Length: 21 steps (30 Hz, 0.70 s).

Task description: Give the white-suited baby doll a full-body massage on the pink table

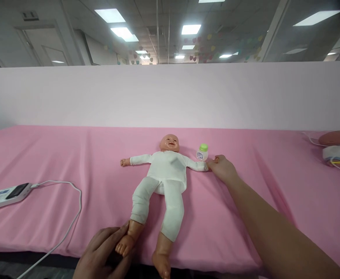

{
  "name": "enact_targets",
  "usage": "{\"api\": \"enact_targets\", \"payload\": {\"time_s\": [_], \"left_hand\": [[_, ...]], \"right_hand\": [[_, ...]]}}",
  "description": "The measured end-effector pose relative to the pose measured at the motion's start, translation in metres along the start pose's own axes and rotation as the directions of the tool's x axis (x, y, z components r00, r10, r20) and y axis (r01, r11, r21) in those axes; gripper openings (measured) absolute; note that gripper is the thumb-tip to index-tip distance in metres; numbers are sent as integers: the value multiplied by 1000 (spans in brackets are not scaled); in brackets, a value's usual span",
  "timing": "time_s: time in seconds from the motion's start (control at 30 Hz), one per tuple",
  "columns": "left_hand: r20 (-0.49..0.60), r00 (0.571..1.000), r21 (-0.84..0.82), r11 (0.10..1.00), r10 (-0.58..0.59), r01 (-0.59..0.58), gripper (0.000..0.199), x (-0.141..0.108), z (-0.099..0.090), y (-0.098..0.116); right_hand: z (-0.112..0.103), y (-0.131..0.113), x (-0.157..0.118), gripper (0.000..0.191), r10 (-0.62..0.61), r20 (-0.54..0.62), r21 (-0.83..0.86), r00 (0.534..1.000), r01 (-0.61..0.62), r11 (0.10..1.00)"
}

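Observation:
A baby doll (170, 166) with a white cloth body lies on its back, its head away from me and its bare feet at the near edge. My left hand (104, 248) is closed round the doll's foot on the left, fingers behind the ankle and thumb below. Over on the right, my right hand (222, 167) pinches the hand of the doll's outstretched arm, which is mostly hidden by my fingers. Just beyond that arm stands a small clear bottle (202, 153) with a green cap and a printed label.
Pink cloth (106, 155) covers the table, with a white partition (170, 95) behind it. A white device (7, 197) with a dark screen lies at left, its cable (78, 209) running over the front edge. At far right lies another doll (337, 138) with thin tubing.

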<state>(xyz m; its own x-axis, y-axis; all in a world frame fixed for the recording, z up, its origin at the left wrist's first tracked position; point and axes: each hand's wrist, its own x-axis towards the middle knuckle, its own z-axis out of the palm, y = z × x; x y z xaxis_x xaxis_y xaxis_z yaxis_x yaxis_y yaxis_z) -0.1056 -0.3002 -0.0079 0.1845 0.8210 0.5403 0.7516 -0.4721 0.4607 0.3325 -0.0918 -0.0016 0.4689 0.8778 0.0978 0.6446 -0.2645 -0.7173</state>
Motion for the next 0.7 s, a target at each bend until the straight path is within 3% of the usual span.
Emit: {"api": "enact_targets", "payload": {"time_s": [0.13,0.2,0.27,0.37,0.43,0.5,0.57,0.7], "left_hand": [[-5,1000,-40,999,-22,21,32,15,-4,6],[-2,998,-72,996,-59,59,32,25,-3,9],[-4,994,-110,988,-106,105,34,39,0,12],[-6,990,-144,980,-142,140,41,63,9,16],[3,989,-143,979,-148,147,42,80,17,19],[15,988,-137,979,-153,153,43,94,24,22],[22,989,-134,980,-148,150,43,104,31,24],[37,986,-114,980,-160,163,44,113,44,27]], "right_hand": [[2,-16,-14,69,-89,-114,92,989,100,991],[6,-30,-28,66,-202,-171,167,964,230,959],[12,-44,-45,59,-379,-216,224,900,423,878],[24,-58,-67,40,-635,-201,168,746,665,728],[32,-62,-76,33,-763,-143,100,631,776,623],[40,-62,-80,32,-834,-92,55,544,839,541],[45,-62,-82,34,-864,-58,28,500,866,499],[50,-64,-83,34,-886,5,1,464,886,464]]}}
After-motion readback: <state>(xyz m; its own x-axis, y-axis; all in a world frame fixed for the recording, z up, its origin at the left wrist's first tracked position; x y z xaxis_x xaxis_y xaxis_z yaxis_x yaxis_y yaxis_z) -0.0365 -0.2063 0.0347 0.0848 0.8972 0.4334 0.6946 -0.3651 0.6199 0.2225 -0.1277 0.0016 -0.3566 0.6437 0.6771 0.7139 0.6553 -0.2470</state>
